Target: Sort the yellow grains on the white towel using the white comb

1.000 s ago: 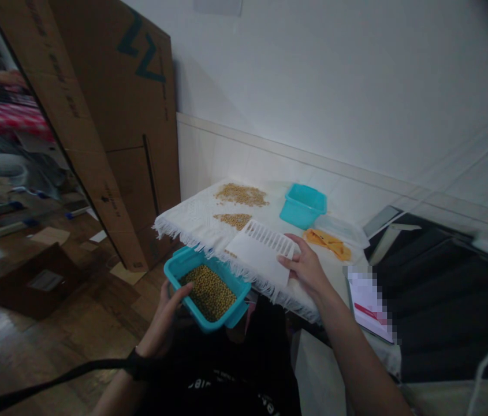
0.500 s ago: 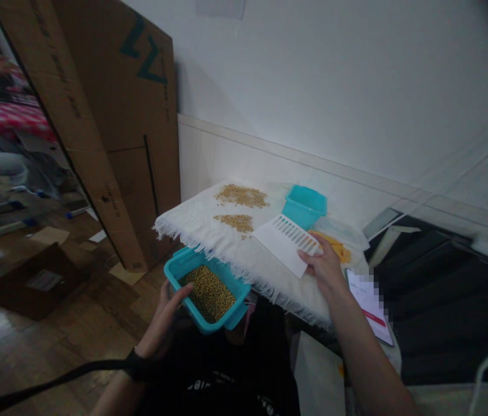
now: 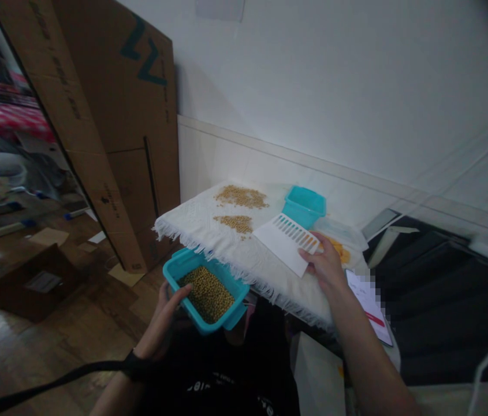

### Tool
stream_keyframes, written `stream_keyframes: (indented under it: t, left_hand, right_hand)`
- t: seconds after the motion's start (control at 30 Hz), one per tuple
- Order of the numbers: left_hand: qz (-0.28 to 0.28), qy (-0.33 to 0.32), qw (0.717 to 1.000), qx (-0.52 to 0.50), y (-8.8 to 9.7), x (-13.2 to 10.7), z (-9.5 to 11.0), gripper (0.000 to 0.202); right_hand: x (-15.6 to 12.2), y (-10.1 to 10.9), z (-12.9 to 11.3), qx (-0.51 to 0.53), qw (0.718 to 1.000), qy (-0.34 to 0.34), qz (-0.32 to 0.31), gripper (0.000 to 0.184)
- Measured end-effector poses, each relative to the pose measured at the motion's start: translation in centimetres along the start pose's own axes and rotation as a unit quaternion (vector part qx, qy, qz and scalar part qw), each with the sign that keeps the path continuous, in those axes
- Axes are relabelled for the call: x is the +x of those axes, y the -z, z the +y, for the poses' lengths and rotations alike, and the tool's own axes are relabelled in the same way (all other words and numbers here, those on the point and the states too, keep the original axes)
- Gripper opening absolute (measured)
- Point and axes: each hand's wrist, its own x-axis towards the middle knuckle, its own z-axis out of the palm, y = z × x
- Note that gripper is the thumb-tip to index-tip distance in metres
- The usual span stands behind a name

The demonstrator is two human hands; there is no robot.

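My left hand (image 3: 166,312) grips the left side of a turquoise plastic tub (image 3: 237,287), its thumb over the rim. Dried soybeans (image 3: 209,294) lie inside, and the tub is just below the table's front edge. Between the thumb and fingers of my right hand (image 3: 327,263) is a flat white slotted scraper (image 3: 285,245), slots toward the wall, held low over the cloth. To its left on the cloth lie two patches of soybeans, a larger one (image 3: 241,197) at the back and a smaller one (image 3: 235,222) nearer the edge.
A second turquoise tub (image 3: 306,202) stands by the wall on the white fringed cloth (image 3: 196,215). Beside it are a clear plastic lid (image 3: 347,231) and something orange (image 3: 342,253). A phone (image 3: 369,306) lies at the right. A tall cardboard box (image 3: 135,127) rises on the left.
Both hands, the tub and the scraper stay nearly where they were. At the far left, another person's hand has drawn back toward the edge of view.
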Motion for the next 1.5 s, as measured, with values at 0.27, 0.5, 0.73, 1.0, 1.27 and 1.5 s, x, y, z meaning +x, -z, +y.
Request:
stream_keyframes:
  t: [0.27,0.5,0.73,1.0,1.27,1.5]
  left_hand:
    - [-0.001,0.006,1.000,0.003,0.0,0.1,0.0,0.074]
    - [0.000,0.000,1.000,0.003,0.2,0.1,-0.1,0.078]
    - [0.013,0.005,1.000,0.001,0.2,0.4,-0.2,0.081]
    - [-0.002,-0.011,1.000,0.004,0.1,-0.2,0.2,0.079]
    - [0.008,0.006,1.000,0.001,0.3,0.2,0.0,0.080]
    - [0.006,0.001,1.000,-0.004,0.1,0.3,-0.2,0.086]
  right_hand:
    - [-0.6,-1.5,0.1,-0.011,0.999,-0.012,-0.028,0.088]
    - [-0.2,-3.4,-0.2,-0.013,0.998,-0.019,-0.066,0.085]
    - [-0.4,-4.0,-0.8,-0.013,0.992,-0.035,-0.117,0.086]
    - [-2.1,-4.7,-1.1,-0.007,0.979,-0.043,-0.201,0.088]
    - [-2.5,-4.7,-2.5,-0.029,0.969,-0.015,-0.246,0.091]
    - [3.2,-2.1,-1.3,0.016,0.998,0.060,0.002,0.097]
